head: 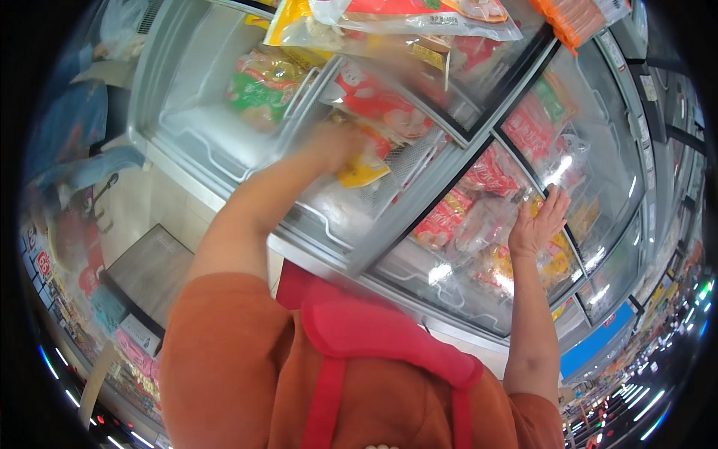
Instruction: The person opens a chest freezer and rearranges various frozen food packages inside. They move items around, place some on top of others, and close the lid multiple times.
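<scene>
My left hand (336,149), blurred, reaches down inside the uncovered part of a chest freezer (193,84). It is over a yellow and red plastic food packet (364,174) in a white wire basket (412,160); whether the fingers grip it is hidden by blur. Beside it lies a red food bag (370,101) with a white cartoon figure. Flat against the frosted glass lid (392,269) rests my right hand (538,221), fingers extended and holding nothing. Under that glass, red dumpling bags (488,174) and yellow packets (555,258) show through.
Large clear food bags (415,25) and an orange-edged sausage packet (586,22) lie on top of the glass. A green bag (258,90) sits left of the wire basket. On the left are a person in blue jeans (73,123) and a grey platform (151,261).
</scene>
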### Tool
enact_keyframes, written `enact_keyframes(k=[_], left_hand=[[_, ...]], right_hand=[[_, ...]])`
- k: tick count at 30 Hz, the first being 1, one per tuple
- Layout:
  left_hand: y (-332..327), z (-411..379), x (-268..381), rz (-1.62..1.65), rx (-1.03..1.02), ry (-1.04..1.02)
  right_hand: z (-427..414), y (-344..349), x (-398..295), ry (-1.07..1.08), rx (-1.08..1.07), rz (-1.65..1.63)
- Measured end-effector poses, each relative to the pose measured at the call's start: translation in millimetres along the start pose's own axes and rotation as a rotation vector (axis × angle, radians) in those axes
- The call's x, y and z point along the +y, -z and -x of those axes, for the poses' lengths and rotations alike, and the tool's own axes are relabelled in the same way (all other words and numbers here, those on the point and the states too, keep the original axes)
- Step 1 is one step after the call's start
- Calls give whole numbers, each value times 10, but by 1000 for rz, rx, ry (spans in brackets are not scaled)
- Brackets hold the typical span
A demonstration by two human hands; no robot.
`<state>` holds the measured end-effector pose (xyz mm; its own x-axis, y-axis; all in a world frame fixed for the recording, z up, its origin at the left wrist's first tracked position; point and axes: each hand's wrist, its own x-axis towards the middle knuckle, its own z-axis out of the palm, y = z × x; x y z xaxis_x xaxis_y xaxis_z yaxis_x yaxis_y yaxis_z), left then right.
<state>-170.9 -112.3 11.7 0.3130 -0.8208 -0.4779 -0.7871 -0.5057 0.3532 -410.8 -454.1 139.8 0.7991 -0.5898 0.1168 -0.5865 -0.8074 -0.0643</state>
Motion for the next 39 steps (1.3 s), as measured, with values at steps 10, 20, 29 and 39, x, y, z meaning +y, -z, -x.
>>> enact_keyframes(k=[10, 20, 29, 39], left_hand=[[-898, -586, -199, -109, -34, 205], [-445, -181, -160, -246, -261, 191], [1561, 824, 90, 786, -261, 290], [1580, 1162, 1729, 1818, 298, 163]], right_hand=[[8, 28, -9, 14, -5, -3], [3, 21, 36, 12, -11, 20], [41, 92, -51, -37, -33, 11], [-71, 562, -16, -133, -137, -201]])
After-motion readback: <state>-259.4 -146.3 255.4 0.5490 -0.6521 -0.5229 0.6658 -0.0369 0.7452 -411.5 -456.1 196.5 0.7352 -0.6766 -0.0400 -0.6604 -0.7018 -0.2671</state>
